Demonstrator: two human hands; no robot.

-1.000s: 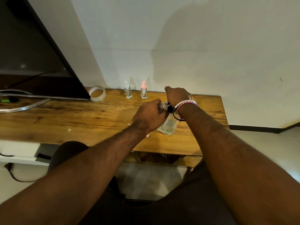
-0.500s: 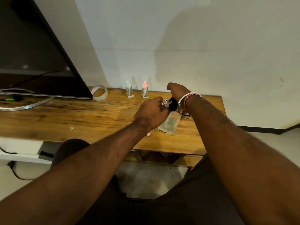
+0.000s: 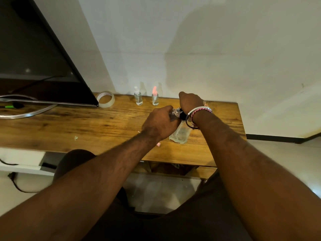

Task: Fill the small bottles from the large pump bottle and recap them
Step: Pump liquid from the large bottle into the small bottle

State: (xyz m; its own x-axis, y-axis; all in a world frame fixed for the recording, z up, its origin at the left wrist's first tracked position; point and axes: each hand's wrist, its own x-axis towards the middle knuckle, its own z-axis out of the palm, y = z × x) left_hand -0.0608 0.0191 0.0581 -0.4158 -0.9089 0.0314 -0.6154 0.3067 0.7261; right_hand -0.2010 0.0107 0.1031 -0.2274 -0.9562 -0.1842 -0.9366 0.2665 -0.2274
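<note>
monitor point(image 3: 34, 54): parked at far left of the worktop point(image 3: 86, 124), well apart from the filling; no part in the task.
tape roll point(image 3: 105, 99): laid flat near the monitor's corner, out of reach of both arms; unused.
capped bottles: white-capped bottle point(image 3: 138, 97) and pink-capped bottle point(image 3: 155, 97) are stood upright side by side at the back edge near the wall. Caps are on; judged finished and set aside so they are not knocked. Fill level too small to read.
left hand point(image 3: 160, 122): grip is curled tight around a small clear bottle point(image 3: 175, 113), held tilted with its mouth toward the pump. Judged held there so the spout feeds straight into the neck.
pink piece point(image 3: 158, 144): small item seen just below the left wrist on the worktop; possibly the removed cap, cannot be told.
large pump bottle point(image 3: 179, 133): stood upright on the worktop near the front edge, between the two hands; base kept on the wood so pressing is taken by the worktop.
right hand point(image 3: 190, 103): placed over the black pump head point(image 3: 182, 115), wrist bent down; fingers are hidden behind the hand, so the grip cannot be told.
step: filling judged in progress; recapping not yet done.
risk: narrow neck, spill likely if misaligned.
</note>
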